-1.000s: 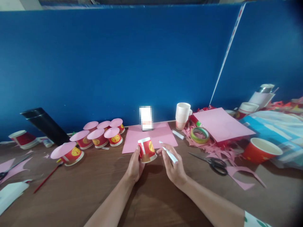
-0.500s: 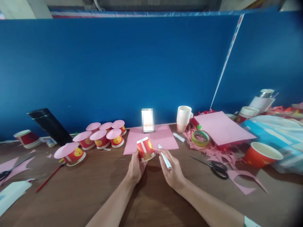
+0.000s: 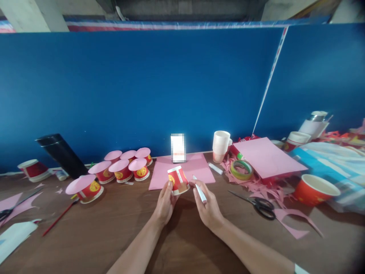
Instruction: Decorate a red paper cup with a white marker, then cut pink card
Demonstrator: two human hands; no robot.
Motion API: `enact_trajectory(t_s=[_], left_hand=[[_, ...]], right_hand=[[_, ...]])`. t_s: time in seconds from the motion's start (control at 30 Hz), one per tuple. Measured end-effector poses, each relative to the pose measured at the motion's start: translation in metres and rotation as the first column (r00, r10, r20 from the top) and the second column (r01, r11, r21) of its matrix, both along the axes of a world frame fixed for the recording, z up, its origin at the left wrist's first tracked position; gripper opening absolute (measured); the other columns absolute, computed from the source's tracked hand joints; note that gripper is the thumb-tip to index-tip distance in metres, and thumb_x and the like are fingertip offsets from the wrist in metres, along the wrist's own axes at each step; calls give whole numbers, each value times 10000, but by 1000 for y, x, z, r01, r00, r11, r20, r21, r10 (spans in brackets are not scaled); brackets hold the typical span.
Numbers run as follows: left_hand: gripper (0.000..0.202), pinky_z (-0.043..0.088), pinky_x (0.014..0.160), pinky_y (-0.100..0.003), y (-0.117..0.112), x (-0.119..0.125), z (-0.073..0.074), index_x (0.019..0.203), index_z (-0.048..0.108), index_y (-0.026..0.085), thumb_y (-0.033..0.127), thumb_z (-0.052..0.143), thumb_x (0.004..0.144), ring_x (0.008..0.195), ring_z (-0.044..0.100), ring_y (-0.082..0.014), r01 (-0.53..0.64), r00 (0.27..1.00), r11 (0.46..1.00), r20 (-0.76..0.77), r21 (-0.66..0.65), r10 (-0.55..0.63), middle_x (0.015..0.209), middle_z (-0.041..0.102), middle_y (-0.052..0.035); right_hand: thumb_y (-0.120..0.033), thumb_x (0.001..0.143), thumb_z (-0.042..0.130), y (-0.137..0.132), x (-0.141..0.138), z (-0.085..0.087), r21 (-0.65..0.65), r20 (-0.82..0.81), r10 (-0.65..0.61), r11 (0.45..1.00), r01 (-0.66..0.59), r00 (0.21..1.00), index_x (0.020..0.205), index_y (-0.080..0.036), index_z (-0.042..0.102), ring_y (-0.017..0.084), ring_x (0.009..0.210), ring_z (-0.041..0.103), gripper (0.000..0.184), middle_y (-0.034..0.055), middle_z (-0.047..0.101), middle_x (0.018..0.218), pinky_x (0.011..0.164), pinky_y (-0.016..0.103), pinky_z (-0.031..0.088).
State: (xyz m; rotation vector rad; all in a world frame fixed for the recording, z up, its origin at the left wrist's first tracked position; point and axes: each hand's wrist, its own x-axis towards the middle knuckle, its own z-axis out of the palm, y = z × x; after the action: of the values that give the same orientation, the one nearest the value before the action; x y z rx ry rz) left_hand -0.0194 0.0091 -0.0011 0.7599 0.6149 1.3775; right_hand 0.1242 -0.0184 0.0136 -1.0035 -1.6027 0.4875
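Observation:
My left hand (image 3: 166,203) grips a red paper cup (image 3: 179,182) with a yellow emblem and a white stripe, turned upside down and slightly tilted above the table. A white marker (image 3: 202,193) lies in my right hand (image 3: 209,207), its tip pointing up and away from me. The fingertips of that hand are close to the cup's right rim; whether they touch it I cannot tell. Behind the cup a sheet of pink paper (image 3: 159,177) lies flat. A white marker cap or second marker (image 3: 216,168) rests to the right of the sheet.
Several red cups topped with pink discs (image 3: 119,166) stand at left, near a black bottle (image 3: 61,154) and a red brush (image 3: 59,217). On the right are scissors (image 3: 264,208), green tape (image 3: 241,169), stacked white cups (image 3: 221,144), pink scraps and an orange cup (image 3: 315,189).
The cup has turned in my left hand, so its yellow emblem now faces left and the white stripe sits more centrally. The right hand stays beside it with the marker. The view has tilted slightly upward.

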Motion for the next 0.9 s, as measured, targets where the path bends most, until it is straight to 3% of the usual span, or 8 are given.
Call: enact_trajectory(t_s=[0.23,0.47,0.7,0.9], left_hand=[[355,369,961,-399,1,1,-3,1066,577,186,414,509,803,1123,506,-247,29,999,999,33,19,-30,1158,597,-87],[336,375,954,-392,0,-1,-4,1067,578,168,376,512,811,1106,511,-250,46,998,999,-39,14,-45,1152,594,-96],[424,377,943,-420,0,1,-3,1151,537,150,403,491,814,1077,530,-268,70,997,996,19,47,-71,1114,610,-121],[367,392,930,-404,-1,1,-1,1079,571,154,401,460,832,1085,524,-266,78,997,997,-4,26,-78,1122,606,-122]], right_hand=[[-190,892,390,2,1,-3,-18,12,8,1000,-8,1000,1117,-196,507,180,1002,570,253,73,595,1062,858,270,458],[-197,895,387,5,4,-6,-38,11,-17,999,18,1000,1106,-178,507,176,982,571,244,87,598,1058,855,272,455],[-207,895,388,4,2,-8,-55,31,17,998,-15,999,1127,-196,506,182,981,581,261,79,605,1061,841,278,469],[-206,892,394,4,2,-11,-76,44,28,997,-24,999,1152,-202,482,172,961,587,275,72,603,1064,793,257,486]])
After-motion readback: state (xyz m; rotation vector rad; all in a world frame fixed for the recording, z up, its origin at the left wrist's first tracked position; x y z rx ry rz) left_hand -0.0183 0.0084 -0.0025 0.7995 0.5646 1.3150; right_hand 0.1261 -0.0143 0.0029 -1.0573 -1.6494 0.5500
